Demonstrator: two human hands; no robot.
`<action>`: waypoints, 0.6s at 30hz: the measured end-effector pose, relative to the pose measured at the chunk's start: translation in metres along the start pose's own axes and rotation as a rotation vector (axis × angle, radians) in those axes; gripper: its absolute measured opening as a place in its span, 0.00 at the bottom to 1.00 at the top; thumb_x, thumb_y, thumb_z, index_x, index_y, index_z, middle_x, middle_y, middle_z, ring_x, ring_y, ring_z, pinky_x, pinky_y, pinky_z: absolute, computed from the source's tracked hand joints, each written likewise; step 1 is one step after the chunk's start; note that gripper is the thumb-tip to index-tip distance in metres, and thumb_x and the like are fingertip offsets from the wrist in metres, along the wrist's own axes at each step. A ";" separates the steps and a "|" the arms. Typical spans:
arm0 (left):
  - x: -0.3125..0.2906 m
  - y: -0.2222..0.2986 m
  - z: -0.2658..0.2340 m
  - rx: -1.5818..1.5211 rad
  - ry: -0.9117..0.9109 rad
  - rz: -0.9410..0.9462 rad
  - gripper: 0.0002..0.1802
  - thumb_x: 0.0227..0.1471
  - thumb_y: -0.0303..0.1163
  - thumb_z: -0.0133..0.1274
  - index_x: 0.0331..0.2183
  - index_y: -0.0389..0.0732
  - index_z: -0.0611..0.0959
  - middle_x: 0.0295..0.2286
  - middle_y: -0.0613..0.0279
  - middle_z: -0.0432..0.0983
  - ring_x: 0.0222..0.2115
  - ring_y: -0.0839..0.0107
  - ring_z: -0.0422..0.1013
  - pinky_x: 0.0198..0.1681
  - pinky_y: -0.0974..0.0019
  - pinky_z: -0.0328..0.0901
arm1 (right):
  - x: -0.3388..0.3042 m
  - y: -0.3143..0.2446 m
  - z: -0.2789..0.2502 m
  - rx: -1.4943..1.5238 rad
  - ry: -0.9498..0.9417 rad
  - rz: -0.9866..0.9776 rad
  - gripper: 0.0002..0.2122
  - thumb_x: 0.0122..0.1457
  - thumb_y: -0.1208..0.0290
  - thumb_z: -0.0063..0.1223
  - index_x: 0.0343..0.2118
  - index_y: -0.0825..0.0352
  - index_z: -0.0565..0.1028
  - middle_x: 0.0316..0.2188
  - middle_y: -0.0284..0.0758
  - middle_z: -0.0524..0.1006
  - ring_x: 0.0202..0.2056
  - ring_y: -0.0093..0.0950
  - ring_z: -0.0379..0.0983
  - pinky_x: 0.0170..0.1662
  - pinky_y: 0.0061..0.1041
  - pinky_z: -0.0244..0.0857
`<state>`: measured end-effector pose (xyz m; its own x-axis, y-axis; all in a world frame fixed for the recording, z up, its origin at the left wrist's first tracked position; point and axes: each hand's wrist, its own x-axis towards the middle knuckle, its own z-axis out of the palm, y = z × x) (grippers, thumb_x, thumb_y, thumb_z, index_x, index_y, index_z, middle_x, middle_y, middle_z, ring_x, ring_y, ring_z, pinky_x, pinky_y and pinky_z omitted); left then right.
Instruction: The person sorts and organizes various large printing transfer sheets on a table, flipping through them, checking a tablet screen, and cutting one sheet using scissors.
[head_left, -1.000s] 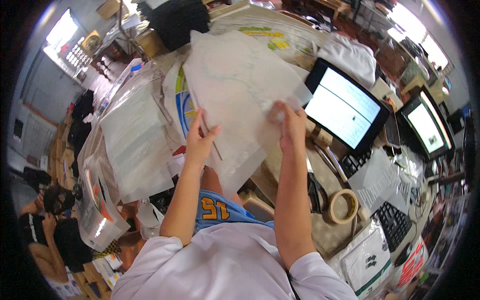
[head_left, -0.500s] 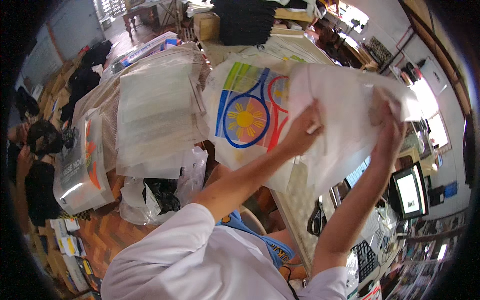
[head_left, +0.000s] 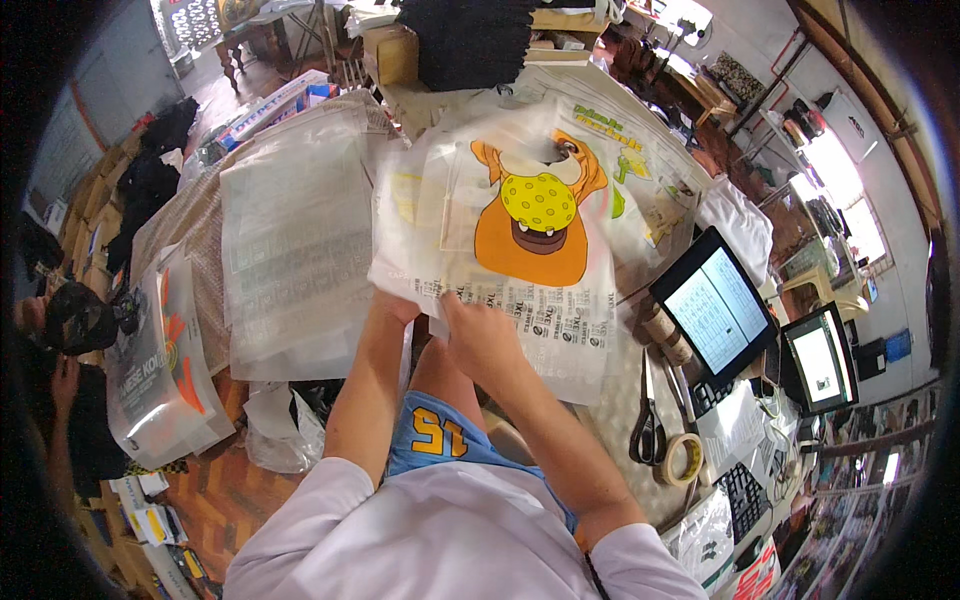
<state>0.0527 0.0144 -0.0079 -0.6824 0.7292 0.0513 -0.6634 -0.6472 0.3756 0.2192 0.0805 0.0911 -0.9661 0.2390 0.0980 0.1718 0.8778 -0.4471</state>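
A translucent printed film sheet (head_left: 420,240) lies on the table in front of me, bearing an orange cartoon dog face with a yellow dotted ball in its mouth. Rows of small dark print run along its near part. At the near left corner my left hand (head_left: 397,305) has its fingers closed on the sheet's edge, partly hidden by it. Close beside it, my right hand (head_left: 480,330) pinches the same near edge from above. Under and beyond this sheet lies another printed film with green and yellow figures (head_left: 635,165).
Pale film sheets (head_left: 295,210) are stacked on the left, near an orange-and-grey printed sheet (head_left: 165,360). On the right are scissors (head_left: 650,425), a tape roll (head_left: 682,460), a tablet screen (head_left: 720,305) and a monitor (head_left: 815,360). A person (head_left: 75,320) is at far left.
Both hands have come from the raised pale sheet on the right to the near left edge. The racket-and-sun print is out of sight; the dog print now shows, and the tablet is uncovered.
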 end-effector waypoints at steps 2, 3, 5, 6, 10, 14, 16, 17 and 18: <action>0.001 0.001 -0.006 -0.016 0.033 -0.047 0.30 0.57 0.51 0.38 0.53 0.40 0.68 0.48 0.55 0.69 0.46 0.57 0.68 0.48 0.54 0.66 | -0.012 0.009 0.019 0.070 0.055 0.028 0.10 0.51 0.75 0.47 0.38 0.65 0.69 0.24 0.47 0.76 0.29 0.48 0.74 0.34 0.44 0.67; -0.003 0.002 -0.002 -0.024 0.040 -0.048 0.31 0.57 0.52 0.37 0.53 0.40 0.68 0.47 0.55 0.69 0.45 0.58 0.68 0.48 0.54 0.66 | -0.016 0.012 0.022 0.106 0.069 0.032 0.10 0.51 0.74 0.47 0.38 0.65 0.70 0.25 0.47 0.76 0.30 0.48 0.74 0.34 0.43 0.67; -0.008 0.005 0.009 -0.049 0.015 -0.023 0.32 0.57 0.54 0.36 0.53 0.40 0.68 0.47 0.55 0.69 0.45 0.57 0.68 0.48 0.54 0.66 | -0.022 0.019 0.023 0.177 0.099 0.038 0.09 0.53 0.73 0.49 0.38 0.65 0.71 0.27 0.46 0.76 0.32 0.47 0.74 0.35 0.41 0.67; -0.008 0.003 0.034 -0.073 -0.027 -0.002 0.33 0.57 0.55 0.35 0.53 0.40 0.68 0.48 0.55 0.69 0.46 0.57 0.68 0.48 0.55 0.65 | -0.027 0.024 0.017 0.195 0.080 0.050 0.09 0.53 0.72 0.50 0.38 0.65 0.71 0.29 0.45 0.76 0.33 0.46 0.74 0.35 0.40 0.67; -0.010 0.010 0.043 0.293 -0.047 0.168 0.36 0.56 0.59 0.33 0.55 0.41 0.65 0.51 0.56 0.66 0.50 0.58 0.64 0.52 0.56 0.61 | -0.039 0.040 0.018 0.316 0.123 -0.011 0.09 0.53 0.70 0.55 0.36 0.67 0.73 0.31 0.45 0.77 0.33 0.46 0.74 0.36 0.40 0.67; -0.020 0.008 0.029 0.382 -0.002 0.195 0.39 0.55 0.63 0.32 0.57 0.43 0.63 0.54 0.57 0.62 0.54 0.60 0.59 0.57 0.58 0.55 | -0.046 0.066 0.044 0.395 0.274 -0.191 0.08 0.52 0.72 0.57 0.33 0.68 0.75 0.28 0.44 0.77 0.31 0.43 0.74 0.36 0.34 0.67; -0.028 0.010 0.030 -0.209 0.009 0.055 0.41 0.54 0.65 0.31 0.58 0.45 0.62 0.55 0.58 0.61 0.55 0.59 0.58 0.58 0.57 0.54 | -0.052 0.062 0.038 0.527 0.254 0.095 0.07 0.52 0.72 0.58 0.31 0.70 0.75 0.26 0.41 0.77 0.30 0.35 0.74 0.37 0.28 0.66; -0.032 0.006 0.025 -0.204 0.083 0.033 0.42 0.53 0.66 0.31 0.58 0.46 0.61 0.56 0.59 0.60 0.55 0.59 0.57 0.58 0.56 0.52 | -0.053 0.062 0.035 0.588 0.244 0.241 0.07 0.52 0.72 0.58 0.29 0.71 0.75 0.25 0.40 0.77 0.30 0.31 0.74 0.37 0.26 0.66; -0.035 0.002 0.021 -0.200 0.150 0.008 0.43 0.52 0.67 0.31 0.59 0.46 0.60 0.57 0.59 0.58 0.56 0.58 0.56 0.59 0.55 0.51 | -0.053 0.069 0.036 0.703 0.380 0.307 0.07 0.53 0.72 0.57 0.28 0.71 0.76 0.23 0.36 0.77 0.29 0.26 0.72 0.37 0.23 0.64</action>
<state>0.0819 -0.0074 0.0108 -0.7159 0.6923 -0.0902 -0.6952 -0.6949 0.1841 0.2757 0.1132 0.0228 -0.7447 0.6569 0.1177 0.1345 0.3204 -0.9377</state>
